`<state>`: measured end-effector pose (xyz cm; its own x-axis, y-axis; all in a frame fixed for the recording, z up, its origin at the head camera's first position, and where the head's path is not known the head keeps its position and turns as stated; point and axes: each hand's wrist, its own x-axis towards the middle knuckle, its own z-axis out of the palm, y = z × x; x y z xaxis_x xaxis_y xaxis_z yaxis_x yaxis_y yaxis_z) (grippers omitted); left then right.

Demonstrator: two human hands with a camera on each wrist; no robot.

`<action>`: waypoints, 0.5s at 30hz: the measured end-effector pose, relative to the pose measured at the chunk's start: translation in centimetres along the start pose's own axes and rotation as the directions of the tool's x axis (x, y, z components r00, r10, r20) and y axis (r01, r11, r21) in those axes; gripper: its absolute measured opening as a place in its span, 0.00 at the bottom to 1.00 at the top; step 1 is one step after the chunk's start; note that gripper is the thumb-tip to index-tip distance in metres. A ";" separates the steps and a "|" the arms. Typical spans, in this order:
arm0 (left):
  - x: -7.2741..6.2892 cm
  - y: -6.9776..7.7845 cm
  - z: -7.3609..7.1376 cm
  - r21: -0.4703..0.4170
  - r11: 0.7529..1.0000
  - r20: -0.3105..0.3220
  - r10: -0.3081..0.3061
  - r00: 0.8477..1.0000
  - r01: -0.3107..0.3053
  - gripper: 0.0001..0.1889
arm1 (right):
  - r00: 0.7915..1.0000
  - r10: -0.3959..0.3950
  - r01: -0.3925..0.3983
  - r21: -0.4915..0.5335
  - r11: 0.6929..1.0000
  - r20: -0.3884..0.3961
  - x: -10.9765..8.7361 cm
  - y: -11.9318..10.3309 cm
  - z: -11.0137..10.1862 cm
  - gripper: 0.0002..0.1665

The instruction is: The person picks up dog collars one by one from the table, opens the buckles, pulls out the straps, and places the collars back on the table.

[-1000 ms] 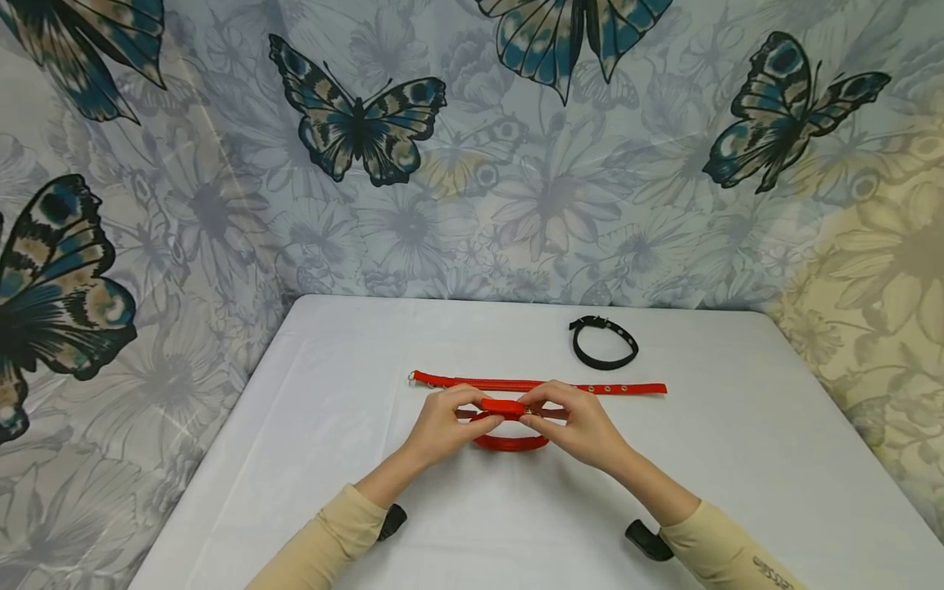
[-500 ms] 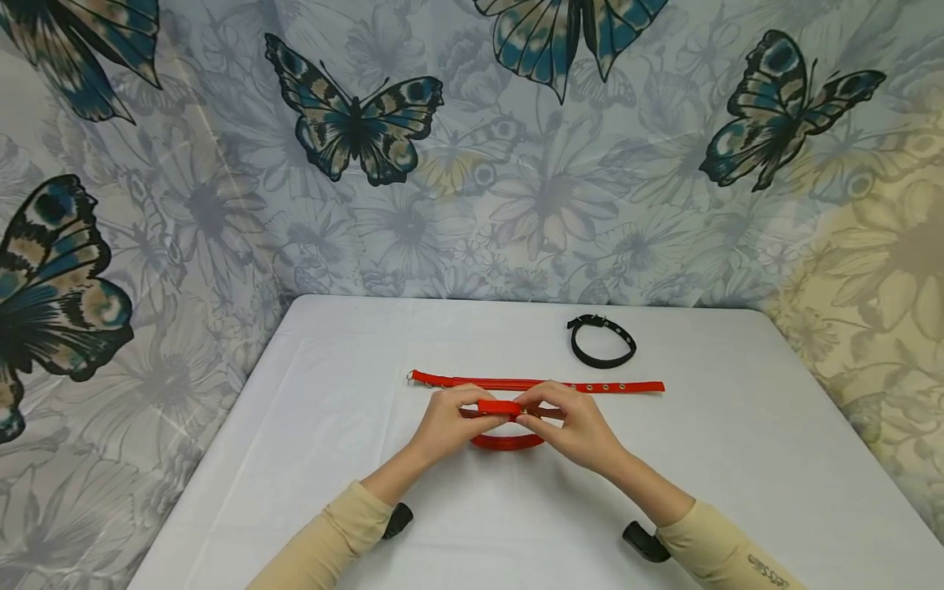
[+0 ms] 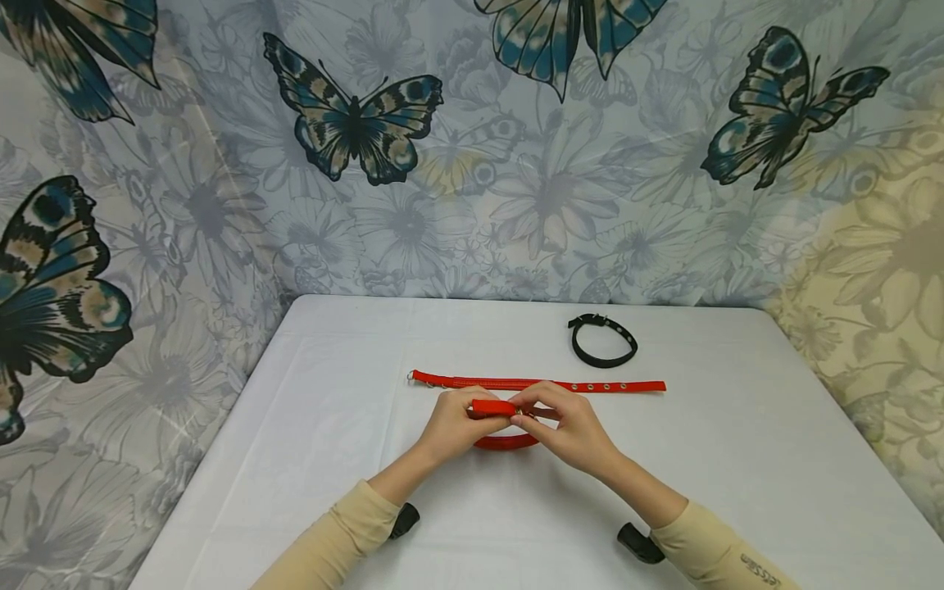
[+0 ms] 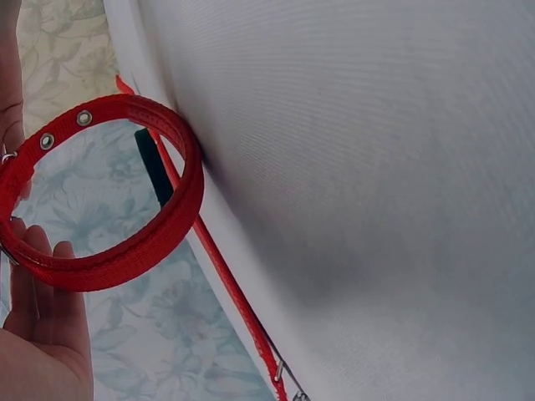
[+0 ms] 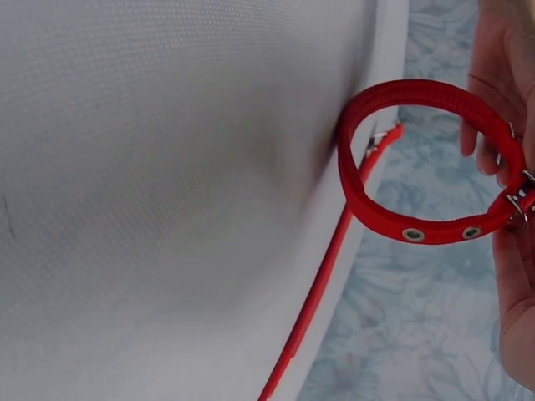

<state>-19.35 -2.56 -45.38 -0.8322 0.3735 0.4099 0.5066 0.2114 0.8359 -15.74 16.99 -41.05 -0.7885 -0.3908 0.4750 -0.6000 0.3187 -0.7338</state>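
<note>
A red collar (image 3: pixel 506 443) with metal eyelets, bent into a ring, is held between both hands above the table. My left hand (image 3: pixel 451 422) pinches its strap near the free end, which sticks up between the fingers. With thumb and forefinger my right hand (image 3: pixel 569 426) grips it beside the metal buckle. Both wrist views show the loop of the collar (image 4: pixel 188 188) hanging below the fingers; the buckle (image 5: pixel 520 200) is partly hidden by the right hand. Just beyond the hands a second red collar (image 3: pixel 619 388) lies straight on the table.
A black collar (image 3: pixel 603 363), buckled into a ring, lies farther back to the right on the white table (image 3: pixel 332 352). Butterfly-patterned cloth (image 3: pixel 457 229) rises behind the table. Dark devices (image 3: pixel 640 542) are strapped under both wrists.
Both hands have shifted slightly, the right one a little to the left, bringing them closer together on the collar. The other two collars have stayed where they were.
</note>
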 end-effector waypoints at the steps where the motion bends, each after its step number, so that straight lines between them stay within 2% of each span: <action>1: 0.0 0.0 0.0 0.001 1.000 0.000 -0.004 1.000 0.004 0.08 | 1.000 -0.005 0.005 0.001 1.000 -0.001 0.0 0.0 0.0 0.14; 9: 0.0 -0.2 0.0 0.001 0.999 0.023 -0.051 0.998 0.051 0.04 | 1.000 -0.014 0.014 0.010 1.000 -0.001 0.1 0.1 0.1 0.14; 15: -0.2 -0.4 0.1 -0.019 0.998 0.028 -0.056 0.998 0.057 0.02 | 1.000 -0.030 0.030 0.002 1.000 -0.003 0.2 0.2 0.2 0.14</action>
<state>-19.37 -2.59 -45.85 -0.8527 0.3865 0.3515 0.4540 0.2153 0.8646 -15.93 16.78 -41.19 -0.7704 -0.3977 0.4983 -0.6233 0.3053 -0.7199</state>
